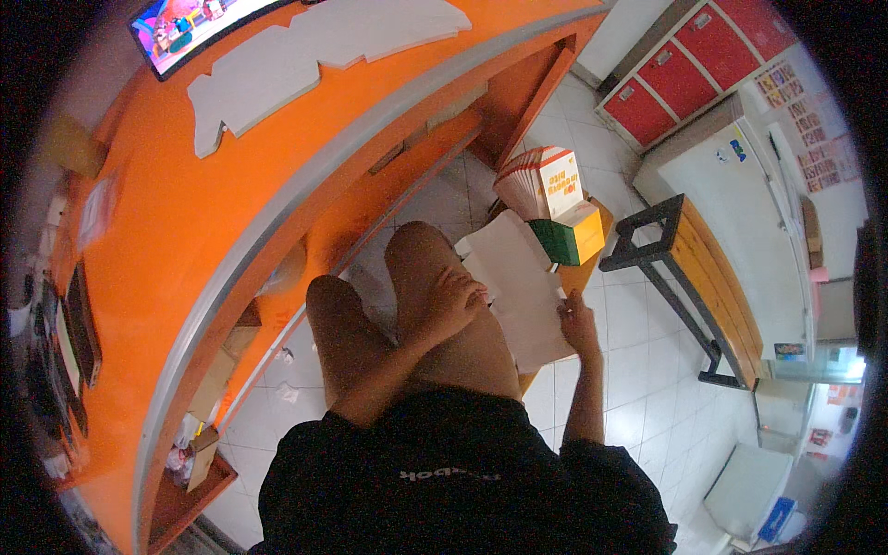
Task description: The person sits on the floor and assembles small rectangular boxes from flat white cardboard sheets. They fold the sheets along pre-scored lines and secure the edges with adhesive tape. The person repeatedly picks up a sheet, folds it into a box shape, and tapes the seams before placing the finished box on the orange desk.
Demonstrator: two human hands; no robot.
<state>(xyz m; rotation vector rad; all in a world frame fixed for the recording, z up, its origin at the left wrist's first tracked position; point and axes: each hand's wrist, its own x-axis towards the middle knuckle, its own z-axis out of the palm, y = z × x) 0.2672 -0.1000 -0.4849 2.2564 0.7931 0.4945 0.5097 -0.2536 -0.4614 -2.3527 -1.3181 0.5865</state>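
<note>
A pale, flat cardboard box blank (518, 291) lies on the wooden bench beside my right thigh, its plain side up. My left hand (455, 301) rests across that thigh, with its fingertips closed at a small flap on the blank's left edge. At the opposite edge, my right hand (578, 324) pinches another small flap between thumb and fingers. Just beyond the blank sits a green and yellow box (575, 233). Behind it leans a stack of folded white and red cartons (536, 180).
An orange counter (305, 176) with open shelves curves along my left, holding a lit screen (199, 28) and a white cutout panel (268, 79). To the right stand a wooden bench with dark metal legs (708, 277), a white fridge (740, 166) and red lockers (684, 74).
</note>
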